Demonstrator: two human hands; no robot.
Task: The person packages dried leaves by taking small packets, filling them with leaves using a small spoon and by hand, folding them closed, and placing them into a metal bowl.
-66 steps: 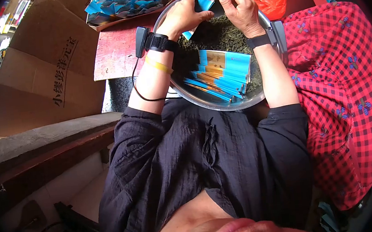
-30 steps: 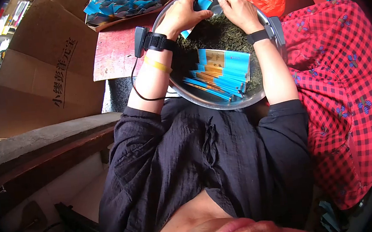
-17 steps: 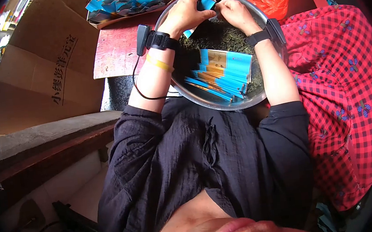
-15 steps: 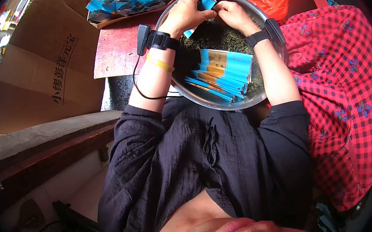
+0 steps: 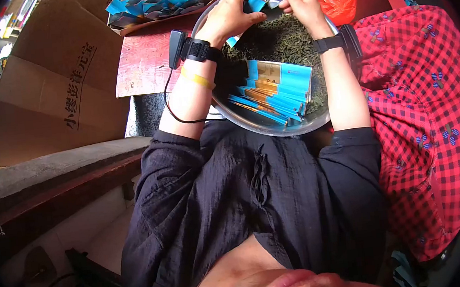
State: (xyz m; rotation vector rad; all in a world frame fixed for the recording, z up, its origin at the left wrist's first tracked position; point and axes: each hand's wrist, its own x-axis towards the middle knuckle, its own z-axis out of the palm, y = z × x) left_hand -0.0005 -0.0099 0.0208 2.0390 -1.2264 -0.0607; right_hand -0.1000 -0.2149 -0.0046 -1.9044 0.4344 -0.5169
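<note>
2 hands (image 5: 227,17) (image 5: 303,8) raised close together, fingers bent.

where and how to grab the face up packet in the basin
Probably pinch the packet by its blue right end, coming in from the right: its broad face shows, beside the leaves, while the other packets crowd its near edge.

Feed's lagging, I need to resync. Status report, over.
Left hand grips slim blue packet. Right hand pinches small pale piece at its end. Flat blue-and-gold packets in round metal basin, clear of both hands.
</note>
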